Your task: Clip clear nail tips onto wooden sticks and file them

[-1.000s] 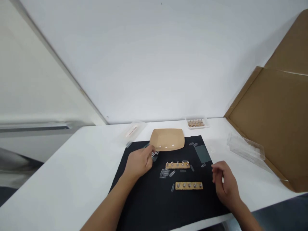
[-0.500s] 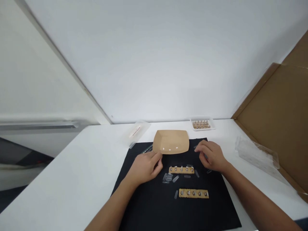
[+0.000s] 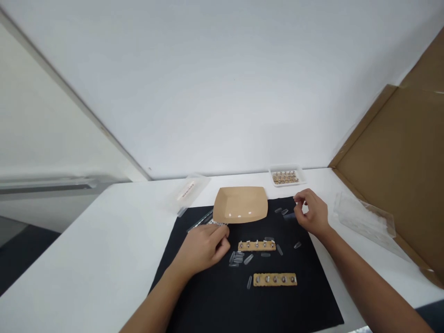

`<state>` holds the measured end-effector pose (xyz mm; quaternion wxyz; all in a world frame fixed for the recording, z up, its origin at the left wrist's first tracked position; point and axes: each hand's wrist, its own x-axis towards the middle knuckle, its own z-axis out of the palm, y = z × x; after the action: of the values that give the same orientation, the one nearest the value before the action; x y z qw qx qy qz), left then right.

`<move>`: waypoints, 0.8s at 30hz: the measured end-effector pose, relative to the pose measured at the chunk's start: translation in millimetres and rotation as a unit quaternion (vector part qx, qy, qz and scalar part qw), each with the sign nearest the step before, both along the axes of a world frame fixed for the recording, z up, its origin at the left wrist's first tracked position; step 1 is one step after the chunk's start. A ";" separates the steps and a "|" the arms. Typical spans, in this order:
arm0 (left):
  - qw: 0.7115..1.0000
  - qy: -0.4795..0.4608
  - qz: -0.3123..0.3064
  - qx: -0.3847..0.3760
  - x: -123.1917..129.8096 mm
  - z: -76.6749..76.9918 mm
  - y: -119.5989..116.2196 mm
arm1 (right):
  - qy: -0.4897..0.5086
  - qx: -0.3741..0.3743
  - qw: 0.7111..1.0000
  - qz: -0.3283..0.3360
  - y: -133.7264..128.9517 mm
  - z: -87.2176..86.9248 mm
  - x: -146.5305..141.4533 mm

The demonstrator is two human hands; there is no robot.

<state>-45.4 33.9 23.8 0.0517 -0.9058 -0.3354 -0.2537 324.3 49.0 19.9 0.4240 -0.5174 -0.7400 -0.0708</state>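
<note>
White wall [image 3: 225, 92] behind a white tabletop [image 3: 86, 249], with a black mat [image 3: 215, 300] spread across the lower centre of the frame. Left of centre, a translucent packet [image 3: 189, 190] with red lettering. Just right of and below that, a left hand [image 3: 204, 245] with fingers curled in and thumb near the forefinger, close beside a dark, shiny strip [image 3: 201, 221]; cannot tell whether pinching anything. At centre, a shallow brown tray [image 3: 241, 201] with three white spots along the near side. Below the tray, a cluster of clear nail-shaped tips [image 3: 238, 260], then an upper bar [image 3: 252, 249] and, lower down, a lower bar [image 3: 271, 285], each with five metal posts in a row. Farther right, near the wall, a white container [image 3: 289, 183] of similar posts. Right of centre, over the mat's far corner, a right hand [image 3: 312, 213] with thumb and forefinger bent toward each other; cannot tell whether gripping anything. At far right, a clear plastic box [image 3: 367, 219] and open brown cardboard [image 3: 409, 171].
</note>
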 end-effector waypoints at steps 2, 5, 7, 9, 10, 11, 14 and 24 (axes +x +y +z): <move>1.000 0.000 0.002 0.002 -0.4 0.2 -0.2 | -0.019 -0.030 0.999 0.000 1.4 -0.6 3.4; 1.000 0.002 0.003 0.003 -0.5 1.1 -0.6 | -0.087 -0.102 0.990 0.036 4.2 -3.6 7.8; 1.000 0.002 0.000 0.002 -0.1 1.8 -1.0 | -0.116 -0.143 0.980 0.078 6.3 -7.8 9.4; 1.000 0.002 -0.003 0.005 0.7 2.7 -1.4 | -0.130 -0.169 0.970 0.116 8.5 -13.2 10.2; 1.000 0.002 -0.004 0.008 1.2 3.1 -1.6 | -0.133 -0.176 0.967 0.130 9.6 -16.1 10.6; 1.000 0.002 -0.005 0.013 1.8 3.6 -1.9 | -0.133 -0.180 0.965 0.140 10.7 -18.9 11.2; 1.000 -0.002 -0.015 0.026 3.5 4.9 -2.9 | -0.115 -0.185 0.964 0.151 13.9 -26.3 13.8; 0.999 -0.021 -0.039 0.031 11.8 4.1 -7.7 | -0.088 -0.191 0.969 0.132 10.2 -18.9 6.3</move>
<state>-33.6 26.1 27.9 0.0630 -0.9105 -0.2929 -0.2849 330.6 59.2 1.1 0.2561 -0.4783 -0.8359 0.0829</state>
